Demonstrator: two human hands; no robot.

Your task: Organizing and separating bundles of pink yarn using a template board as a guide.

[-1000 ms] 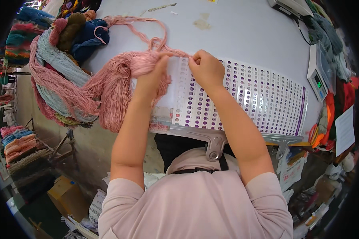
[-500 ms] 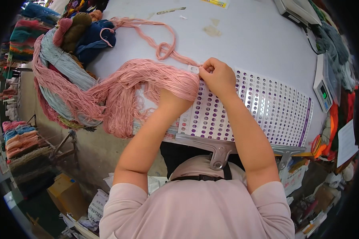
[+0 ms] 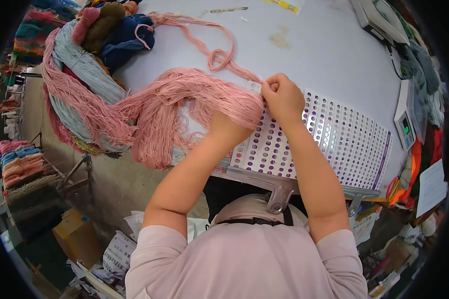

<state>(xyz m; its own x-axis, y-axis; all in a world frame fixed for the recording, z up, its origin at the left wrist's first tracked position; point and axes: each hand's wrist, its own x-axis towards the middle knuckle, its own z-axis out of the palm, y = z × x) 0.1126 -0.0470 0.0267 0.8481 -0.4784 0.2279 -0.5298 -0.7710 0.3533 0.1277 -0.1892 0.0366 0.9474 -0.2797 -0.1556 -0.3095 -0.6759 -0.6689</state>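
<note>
A large pink yarn skein (image 3: 194, 92) drapes over my left hand (image 3: 230, 124), whose fingers are hidden beneath the strands. The thumb and fingertips of my right hand (image 3: 283, 97) are pinched together on a thin pink yarn strand (image 3: 244, 74), beside the skein's right end. That strand loops back across the table to the far left. Under both hands lies a white perforated card (image 3: 329, 124) with rows of round holes, many showing purple. A small white tab with holes (image 3: 255, 86) shows just left of my right fingertips.
Pale blue (image 3: 87, 70), olive and dark blue yarn hanks (image 3: 127, 42) heap at the table's left edge. Metal clips (image 3: 279, 187) grip the card's near edge. Two scales (image 3: 405, 122) stand at the right. A yarn rack (image 3: 27, 164) and cardboard box (image 3: 77, 231) are on the floor.
The table, yarn and both hands appear slightly farther right in the view. My hands keep nearly the same places on the yarn, and the right pinch looks unchanged.
</note>
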